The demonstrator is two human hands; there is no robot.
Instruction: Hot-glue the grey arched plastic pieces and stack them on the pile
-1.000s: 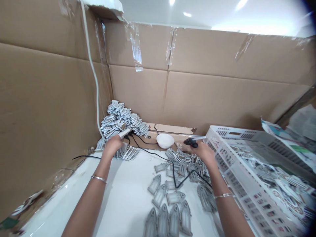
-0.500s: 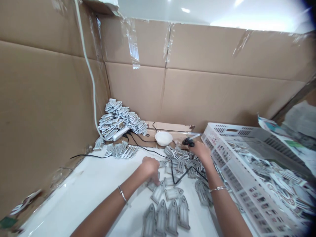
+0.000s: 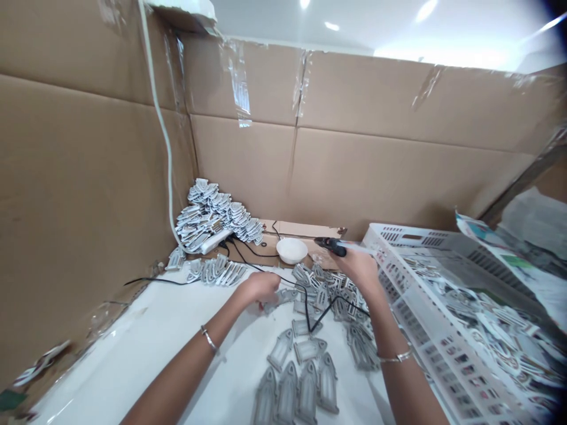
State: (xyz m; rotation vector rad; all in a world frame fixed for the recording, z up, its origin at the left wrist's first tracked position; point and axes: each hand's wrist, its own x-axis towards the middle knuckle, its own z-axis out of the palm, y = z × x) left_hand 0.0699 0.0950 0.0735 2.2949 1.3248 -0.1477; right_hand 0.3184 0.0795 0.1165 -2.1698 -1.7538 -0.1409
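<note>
The left hand (image 3: 260, 287), in front and to the left of the white bowl (image 3: 291, 250), has its fingers curled down and pinched on 1 grey arched piece (image 3: 282, 296) at the near edge of the loose scatter. The right hand (image 3: 361, 268), just right of the bowl, is wrapped tight around a black-tipped tool (image 3: 331, 245), seemingly a glue gun, with its nozzle pointing over towards the bowl. Left of the bowl, against the cardboard wall (image 3: 88, 177), a leaning stack of pieces (image 3: 212, 212) sits over a white power strip (image 3: 213, 240). In front of the bowl the tool's black cord (image 3: 310, 316) loops across the loose pieces, close to the left hand's fingers. A pull on the tool could drag the cord through them, sweeping pieces about or snagging the pinched one. If the nozzle is hot, it could drip or burn this near the bowl and the left hand. Right of the bowl, the white crate (image 3: 411, 307) crowds the right forearm, so an elbow swing could knock it.
</note>
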